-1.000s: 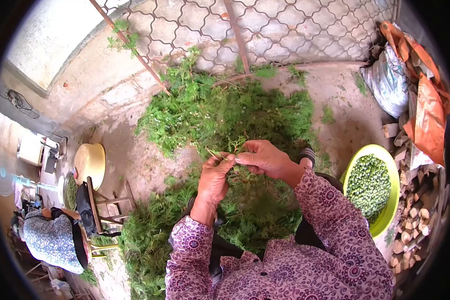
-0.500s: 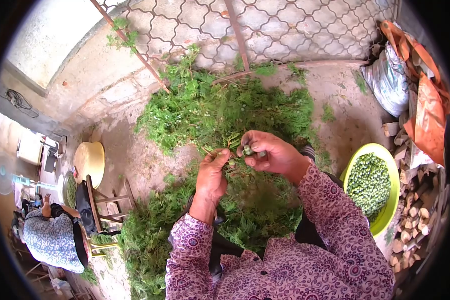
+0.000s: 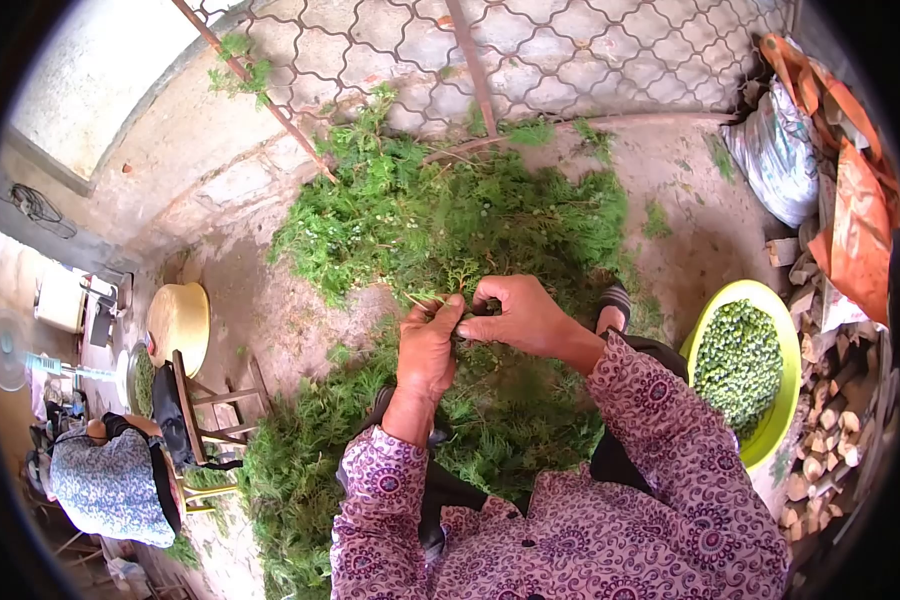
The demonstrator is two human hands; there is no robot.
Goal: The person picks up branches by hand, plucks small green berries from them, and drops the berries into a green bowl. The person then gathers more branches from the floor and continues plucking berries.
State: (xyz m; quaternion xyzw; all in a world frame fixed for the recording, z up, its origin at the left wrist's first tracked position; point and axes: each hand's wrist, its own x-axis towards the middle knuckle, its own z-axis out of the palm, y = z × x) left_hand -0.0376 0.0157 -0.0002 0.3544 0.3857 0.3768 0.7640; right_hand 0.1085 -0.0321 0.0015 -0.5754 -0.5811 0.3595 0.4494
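Observation:
My left hand (image 3: 426,350) pinches a thin green sprig (image 3: 460,272) by its stem, its fingers closed around it. Touching or nearly touching it, my right hand (image 3: 520,318) has thumb and forefinger curled together at the sprig; anything between or behind those fingers is too small or hidden to name. Beyond both hands a heap of green conifer branches (image 3: 410,215) lies on the ground. More cut greenery (image 3: 305,490) spreads below and to the left, around my legs. At the right stands a yellow-green basin (image 3: 792,375) holding many small green cones or berries (image 3: 738,365).
Stacked firewood (image 3: 825,440), a white sack (image 3: 778,160) and an orange sheet (image 3: 860,240) line the right side. A metal lattice (image 3: 570,60) stands at the back. At the left are a straw hat (image 3: 180,325), a wooden chair (image 3: 220,400) and another person (image 3: 110,480) bent over.
My right hand has turned and moved its fingertips left to my left hand; the small green pieces seen in it before no longer show. The other person's arm has shifted slightly.

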